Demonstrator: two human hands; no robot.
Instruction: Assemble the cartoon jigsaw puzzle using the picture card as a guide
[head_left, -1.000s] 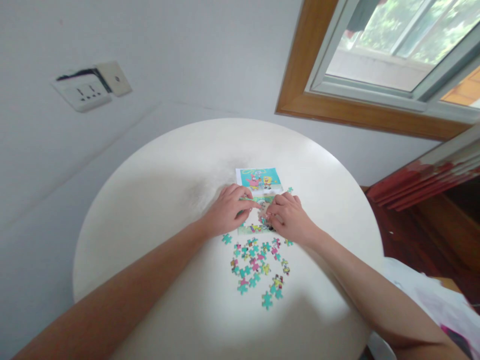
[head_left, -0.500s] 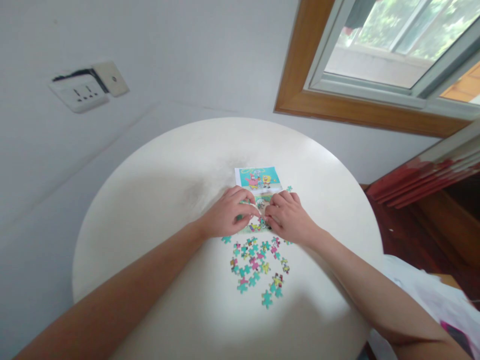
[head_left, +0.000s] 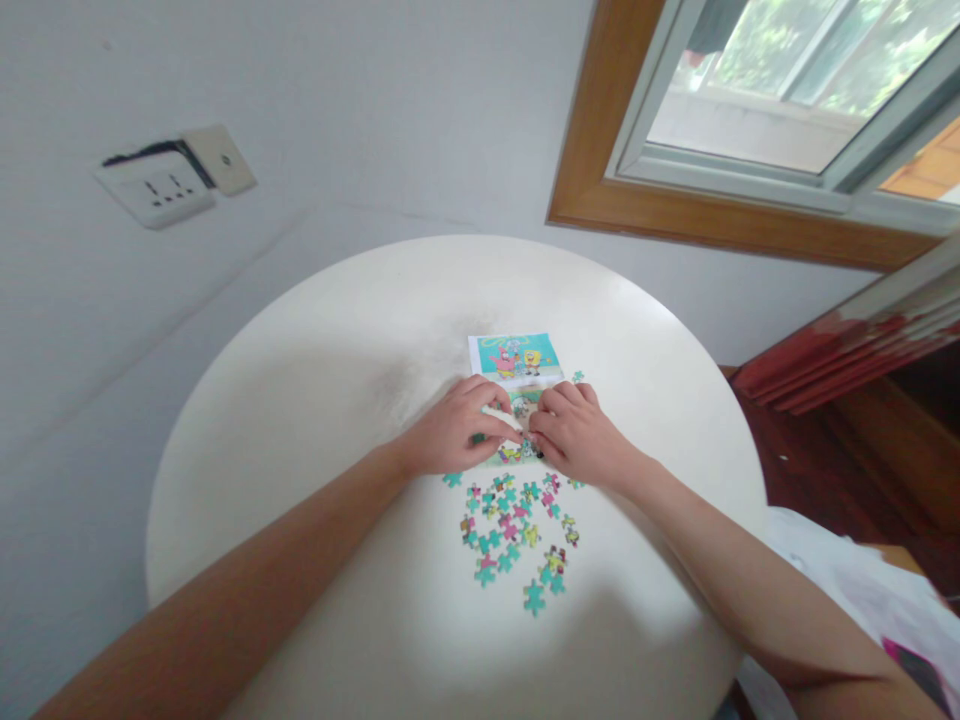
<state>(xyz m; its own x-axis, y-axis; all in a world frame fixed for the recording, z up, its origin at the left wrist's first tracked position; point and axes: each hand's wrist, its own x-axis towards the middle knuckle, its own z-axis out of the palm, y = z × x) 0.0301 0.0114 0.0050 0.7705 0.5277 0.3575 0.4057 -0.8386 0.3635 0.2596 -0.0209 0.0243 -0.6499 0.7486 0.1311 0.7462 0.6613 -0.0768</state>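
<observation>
White wall (head_left: pixel 412 110) rises behind a round white tabletop (head_left: pixel 300 385), with a socket (head_left: pixel 161 188) on it at the left and a wood-framed window (head_left: pixel 750 90) at the upper right; a red and pale curtain (head_left: pixel 847 350) hangs below the window. Near the middle of the tabletop lies a partly filled puzzle (head_left: pixel 511 456), and just beyond it a cartoon picture card (head_left: pixel 519 357) lies flat. Both hands are over the puzzle. The left hand (head_left: pixel 459 428) has its fingers half bent, thumb and forefinger reaching to the puzzle's middle. The right hand (head_left: pixel 574 435) is curled more closely over the right side, its fingertips near those of the left. Whether either one has hold of a piece, I cannot tell. Loose pieces (head_left: pixel 509 527), mostly green with some pink and yellow, are scattered on the near side of the puzzle. One small green piece (head_left: pixel 578 376) lies beyond the right hand, near the card's corner.
</observation>
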